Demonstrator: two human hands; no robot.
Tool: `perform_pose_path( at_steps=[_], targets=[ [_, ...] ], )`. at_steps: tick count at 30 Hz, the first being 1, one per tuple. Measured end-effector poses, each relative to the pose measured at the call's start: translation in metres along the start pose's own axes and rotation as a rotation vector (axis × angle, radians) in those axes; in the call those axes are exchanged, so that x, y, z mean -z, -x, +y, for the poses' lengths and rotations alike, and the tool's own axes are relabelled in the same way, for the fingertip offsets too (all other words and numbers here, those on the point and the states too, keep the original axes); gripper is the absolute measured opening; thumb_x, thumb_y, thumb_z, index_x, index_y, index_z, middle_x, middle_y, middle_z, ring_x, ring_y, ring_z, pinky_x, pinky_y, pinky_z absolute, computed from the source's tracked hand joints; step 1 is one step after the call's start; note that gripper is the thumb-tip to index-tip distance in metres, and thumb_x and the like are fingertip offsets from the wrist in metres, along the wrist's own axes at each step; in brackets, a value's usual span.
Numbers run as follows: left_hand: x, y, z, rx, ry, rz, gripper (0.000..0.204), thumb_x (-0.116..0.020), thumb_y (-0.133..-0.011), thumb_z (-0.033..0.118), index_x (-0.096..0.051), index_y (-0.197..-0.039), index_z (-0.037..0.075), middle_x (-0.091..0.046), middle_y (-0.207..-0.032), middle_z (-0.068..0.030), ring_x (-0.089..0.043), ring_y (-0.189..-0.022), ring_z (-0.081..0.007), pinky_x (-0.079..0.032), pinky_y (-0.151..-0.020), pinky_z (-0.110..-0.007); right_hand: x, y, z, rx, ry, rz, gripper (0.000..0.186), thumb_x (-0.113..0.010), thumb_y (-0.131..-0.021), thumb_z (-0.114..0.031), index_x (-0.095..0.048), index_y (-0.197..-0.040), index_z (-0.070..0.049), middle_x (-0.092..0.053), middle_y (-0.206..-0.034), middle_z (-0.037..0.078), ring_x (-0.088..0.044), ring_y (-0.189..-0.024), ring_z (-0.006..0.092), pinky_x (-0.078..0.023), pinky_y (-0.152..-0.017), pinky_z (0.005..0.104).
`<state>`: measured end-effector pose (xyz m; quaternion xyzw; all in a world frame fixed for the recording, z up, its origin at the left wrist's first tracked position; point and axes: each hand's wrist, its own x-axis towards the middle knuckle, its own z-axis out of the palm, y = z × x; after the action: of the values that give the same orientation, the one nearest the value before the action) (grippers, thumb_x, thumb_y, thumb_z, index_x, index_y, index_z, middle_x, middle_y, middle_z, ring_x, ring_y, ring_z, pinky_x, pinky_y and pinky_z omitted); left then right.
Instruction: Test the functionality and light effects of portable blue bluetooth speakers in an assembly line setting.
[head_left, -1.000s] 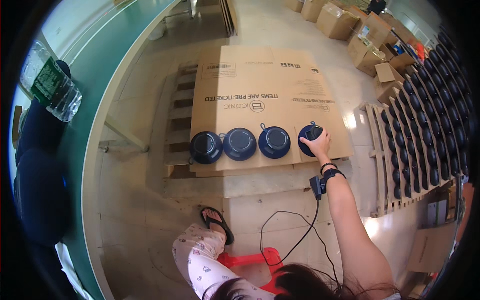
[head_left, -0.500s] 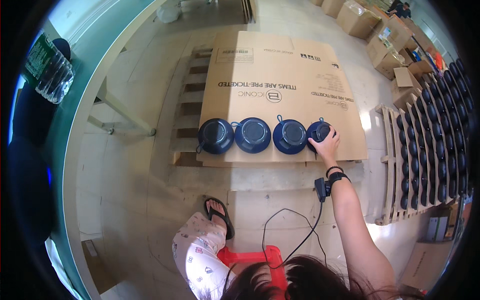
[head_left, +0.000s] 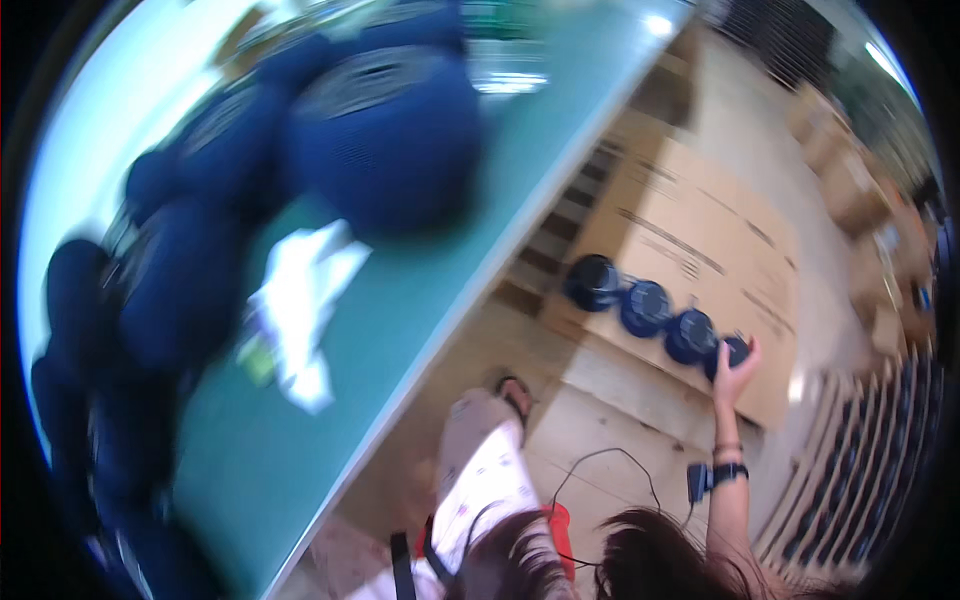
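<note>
My right hand (head_left: 735, 378) is curled round the rightmost of a row of dark blue, rounded units that look like portable speakers; this held speaker (head_left: 737, 351) rests on a flat cardboard sheet (head_left: 690, 220). Beside it, along the near edge, stand a second speaker (head_left: 690, 336), a third speaker (head_left: 645, 308) and, at the left end, a darker speaker (head_left: 592, 283). Their flat round faces point up. A black strap with a small box (head_left: 712, 480) sits on my right wrist. My left hand does not show.
At left, a green-topped table (head_left: 400, 330) carries several larger-looking blue speakers (head_left: 385, 140), a crumpled white wrapper (head_left: 305, 310) and a clear bottle (head_left: 505, 65). Cardboard boxes (head_left: 850, 185) line the far right. A rack of dark round items (head_left: 870, 470) stands at lower right; a thin cable (head_left: 610, 452) loops over the floor.
The view has swung left and tilted, with blur, bringing the table and its speakers into sight. My right hand keeps its grip on the rightmost speaker.
</note>
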<state>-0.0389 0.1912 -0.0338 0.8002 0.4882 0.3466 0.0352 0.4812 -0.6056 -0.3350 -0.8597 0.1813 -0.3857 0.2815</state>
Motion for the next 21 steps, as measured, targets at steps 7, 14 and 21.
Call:
perform_pose_path(
  at_steps=[7,14,21],
  targets=[
    [0.008,0.059,0.047,0.008,0.474,0.005,0.063,-0.045,-0.091,0.05,-0.049,-0.132,0.002,-0.053,-0.131,-0.0135,-0.051,-0.121,-0.0271,-0.039,-0.101,-0.041,0.081,0.065,-0.359,0.834,-0.867,-0.214,0.049,-0.071,-0.08,-0.015,-0.048,-0.121,-0.001,-0.048,-0.12,0.015,-0.051,-0.109,0.0318,-0.044,-0.095,0.045],
    [0.006,0.066,0.146,-0.05,0.926,-0.296,0.098,-0.065,-0.079,0.056,-0.027,-0.145,-0.006,-0.04,-0.143,-0.022,-0.043,-0.131,-0.0314,-0.029,-0.111,-0.042,0.168,0.149,-0.6,1.328,-1.207,-1.012,0.079,-0.084,-0.064,-0.042,-0.053,-0.125,-0.002,-0.055,-0.115,0.021,-0.058,-0.101,0.0354,-0.048,-0.088,0.0443],
    [0.012,0.068,0.139,-0.059,1.084,-0.379,0.091,-0.071,-0.075,0.035,-0.028,-0.143,-0.008,-0.042,-0.137,-0.0238,-0.05,-0.123,-0.0319,-0.036,-0.106,-0.043,0.18,0.217,-0.682,1.3,-0.855,-1.447,0.122,-0.089,-0.052,-0.048,-0.027,-0.143,0.005,-0.038,-0.138,0.029,-0.046,-0.123,0.0456,-0.041,-0.104,0.0442]
  ],
)
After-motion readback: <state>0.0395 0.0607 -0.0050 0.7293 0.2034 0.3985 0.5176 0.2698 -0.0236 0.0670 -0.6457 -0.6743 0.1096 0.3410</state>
